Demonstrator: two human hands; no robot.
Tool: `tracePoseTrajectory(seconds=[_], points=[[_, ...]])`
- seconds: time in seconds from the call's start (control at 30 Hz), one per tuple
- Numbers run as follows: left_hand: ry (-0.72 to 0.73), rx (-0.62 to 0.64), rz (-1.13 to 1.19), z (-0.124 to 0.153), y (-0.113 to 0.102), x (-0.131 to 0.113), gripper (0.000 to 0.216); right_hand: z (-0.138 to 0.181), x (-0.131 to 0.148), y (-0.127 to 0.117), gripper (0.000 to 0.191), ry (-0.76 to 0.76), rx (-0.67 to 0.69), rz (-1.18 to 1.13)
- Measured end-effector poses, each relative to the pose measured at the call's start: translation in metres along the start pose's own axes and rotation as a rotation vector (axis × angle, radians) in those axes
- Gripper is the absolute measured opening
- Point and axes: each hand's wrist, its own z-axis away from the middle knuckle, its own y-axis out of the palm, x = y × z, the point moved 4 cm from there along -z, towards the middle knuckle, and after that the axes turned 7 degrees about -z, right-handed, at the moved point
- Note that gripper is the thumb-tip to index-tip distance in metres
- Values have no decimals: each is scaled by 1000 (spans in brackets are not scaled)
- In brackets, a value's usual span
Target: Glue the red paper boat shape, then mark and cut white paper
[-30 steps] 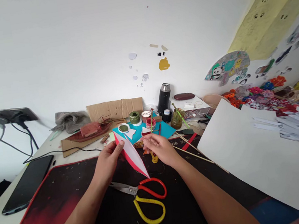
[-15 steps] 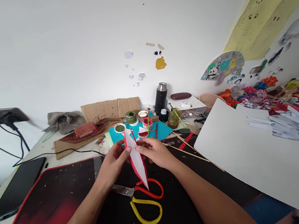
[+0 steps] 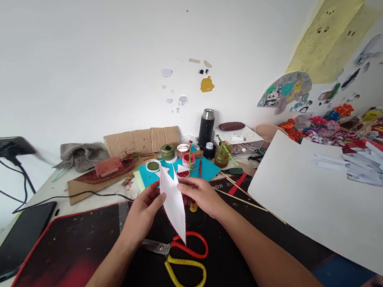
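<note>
The white worktop carries a black-and-red desk mat. A large cream paper sheet lies to the mat's right. Red-and-yellow-handled scissors rest on the mat. Just above them a white pointed folded paper piece is held upright, with the left hand and right hand either side of it, fingers pinching its opposite edges.

Scissors with one red and one yellow handle lie on a black-and-red desk mat. Far left of the scissors rests a dark smartphone. To their right are a large cream paper sheet and thin wooden skewers. Behind the scissors lie a teal sheet, paint jars, a black flask and a cardboard strip.
</note>
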Motion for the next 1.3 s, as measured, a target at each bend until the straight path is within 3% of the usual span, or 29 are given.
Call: tracePoseTrajectory(seconds=[0.43,0.83,1.1,1.3], points=[[23,-35,-75,2,-2,2,55,0,-2,-1,31,-61,3,97],[73,54,-298,-2,-7,11,81,1,-4,2,34,-26,20,114],[83,55,-218,-1,-6,11,79,0,-8,3,32,-25,28,99],[140,39,-197,-3,-6,10,65,3,-12,6,30,-31,43,122]])
